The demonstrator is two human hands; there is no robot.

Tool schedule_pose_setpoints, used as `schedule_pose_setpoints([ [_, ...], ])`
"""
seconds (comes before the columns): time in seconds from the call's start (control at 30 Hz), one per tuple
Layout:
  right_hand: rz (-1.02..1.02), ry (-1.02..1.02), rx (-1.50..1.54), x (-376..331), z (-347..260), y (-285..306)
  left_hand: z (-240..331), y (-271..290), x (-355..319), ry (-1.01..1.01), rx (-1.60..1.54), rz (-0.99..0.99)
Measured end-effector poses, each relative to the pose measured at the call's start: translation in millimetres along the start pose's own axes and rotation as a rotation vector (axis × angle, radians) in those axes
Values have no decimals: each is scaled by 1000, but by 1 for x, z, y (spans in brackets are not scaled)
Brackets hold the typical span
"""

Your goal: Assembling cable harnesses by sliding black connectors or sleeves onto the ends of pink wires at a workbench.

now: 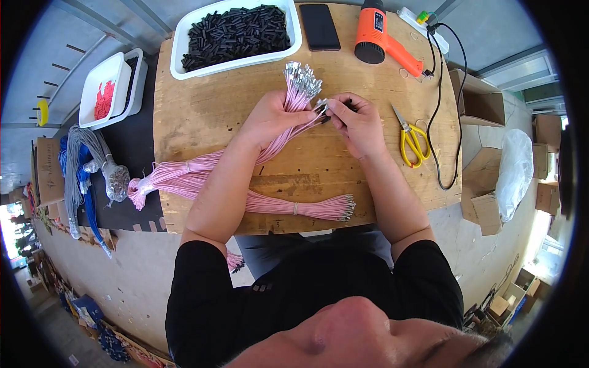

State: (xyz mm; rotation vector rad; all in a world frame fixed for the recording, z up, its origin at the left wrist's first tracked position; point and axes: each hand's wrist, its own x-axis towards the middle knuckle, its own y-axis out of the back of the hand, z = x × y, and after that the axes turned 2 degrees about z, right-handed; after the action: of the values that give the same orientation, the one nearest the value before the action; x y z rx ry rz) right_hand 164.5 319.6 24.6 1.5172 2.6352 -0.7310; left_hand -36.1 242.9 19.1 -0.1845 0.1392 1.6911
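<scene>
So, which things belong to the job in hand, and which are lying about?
Likely in the job:
pink wires, in left hand
black pieces, in tray and at right hand
heat gun, perhaps

Seemingly lying about:
phone
yellow-handled scissors
plastic bag

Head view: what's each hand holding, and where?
Left hand: pink wire bundle, gripped just below its metal tips. Right hand: at separated wire ends; exact hold can't be told.

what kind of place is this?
Probably a small wiring workshop: bundled pink wires with metal terminals, a white tray of short black sleeves, and an orange heat gun on a wooden table.
</scene>
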Motion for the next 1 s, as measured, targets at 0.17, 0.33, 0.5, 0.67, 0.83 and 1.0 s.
schedule_pose_setpoints([
  [0.17, 23, 4, 3, 0, 1, -3, 5, 1, -3, 33, -20, -59],
  [0.33, 32, 12, 16, -1, 1, -4, 15, -4, -5, 64, -36, -80],
  [0.5, 33, 24, 36, -1, 2, -5, 12, -2, -4, 53, 4, -84],
  [0.67, 43, 47, 24, -3, 0, -7, 17, -6, -6, 28, -8, -36],
  [0.83, 12, 91, 12, -6, 3, -6, 10, -5, -3, 78, -58, 72],
  [1.0, 42, 441, -442, -11, 3, -10, 10, -7, -4, 47, -118, 70],
])
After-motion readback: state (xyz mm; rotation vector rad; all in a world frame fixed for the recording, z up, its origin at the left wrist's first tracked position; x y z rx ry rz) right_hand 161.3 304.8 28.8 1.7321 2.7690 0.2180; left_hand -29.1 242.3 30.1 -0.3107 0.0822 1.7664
